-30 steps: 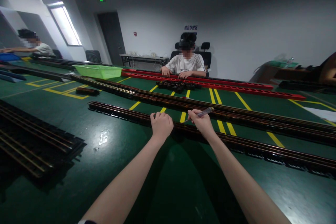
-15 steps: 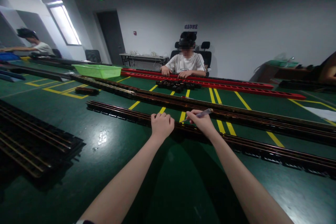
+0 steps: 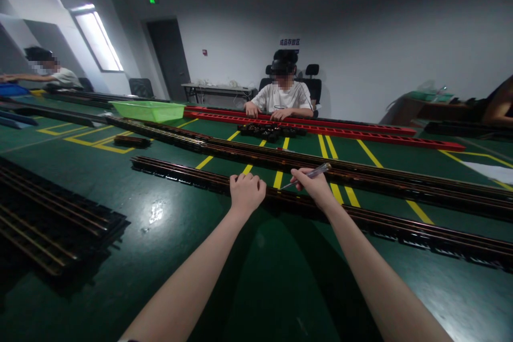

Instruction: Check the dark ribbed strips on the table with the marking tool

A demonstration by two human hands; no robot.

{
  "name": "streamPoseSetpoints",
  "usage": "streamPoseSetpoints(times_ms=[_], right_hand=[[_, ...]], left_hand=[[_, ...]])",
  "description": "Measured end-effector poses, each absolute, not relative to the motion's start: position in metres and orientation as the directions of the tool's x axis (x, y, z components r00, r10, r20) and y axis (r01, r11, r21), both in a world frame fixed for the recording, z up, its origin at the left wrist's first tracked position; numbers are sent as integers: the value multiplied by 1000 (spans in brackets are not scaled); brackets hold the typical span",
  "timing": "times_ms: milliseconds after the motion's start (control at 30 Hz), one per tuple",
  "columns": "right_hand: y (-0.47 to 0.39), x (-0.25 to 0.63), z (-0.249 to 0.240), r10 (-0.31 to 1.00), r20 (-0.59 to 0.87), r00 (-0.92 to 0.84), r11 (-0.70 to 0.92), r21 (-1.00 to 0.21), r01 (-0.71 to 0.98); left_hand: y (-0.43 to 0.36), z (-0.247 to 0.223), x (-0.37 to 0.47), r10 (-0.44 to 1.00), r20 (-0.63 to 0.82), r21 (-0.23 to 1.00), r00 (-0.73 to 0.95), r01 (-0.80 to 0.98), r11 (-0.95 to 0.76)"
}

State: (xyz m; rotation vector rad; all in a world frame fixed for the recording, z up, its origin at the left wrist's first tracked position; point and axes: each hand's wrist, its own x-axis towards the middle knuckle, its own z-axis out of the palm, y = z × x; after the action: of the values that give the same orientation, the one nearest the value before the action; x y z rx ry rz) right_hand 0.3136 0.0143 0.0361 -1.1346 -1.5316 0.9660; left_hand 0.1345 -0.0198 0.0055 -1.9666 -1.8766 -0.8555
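Observation:
A long dark track strip [image 3: 192, 173] with coppery lines runs slantwise across the green table in front of me. My left hand [image 3: 247, 192] lies over this strip, its fingers curled down around the far side, where the tips are hidden. Just to its right, my right hand [image 3: 315, 188] grips a slim screwdriver [image 3: 319, 170] with a see-through handle. The thin shaft slopes down to the left, and its tip is at the strip near my left hand. Whether the tip touches a screw is too small to make out.
Beyond lies another long dark strip [image 3: 248, 150]. Dark strips [image 3: 52, 208] are grouped at the left, near a short dark piece [image 3: 131, 141]. A green basket [image 3: 148, 112], red rails [image 3: 360, 136] and small black parts [image 3: 272, 131] stand farther back, before a seated person [image 3: 284, 97].
My right hand and the screwdriver have shifted slightly right, the tip moving a little away from my left hand. My left hand stays on the strip.

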Motion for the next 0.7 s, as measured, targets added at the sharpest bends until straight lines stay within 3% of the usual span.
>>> streamPoseSetpoints(times_ms=[700], right_hand=[[18, 325, 34, 960, 281, -24, 282, -955, 95]], left_hand=[[-22, 9, 134, 826, 563, 232, -31, 965, -122]])
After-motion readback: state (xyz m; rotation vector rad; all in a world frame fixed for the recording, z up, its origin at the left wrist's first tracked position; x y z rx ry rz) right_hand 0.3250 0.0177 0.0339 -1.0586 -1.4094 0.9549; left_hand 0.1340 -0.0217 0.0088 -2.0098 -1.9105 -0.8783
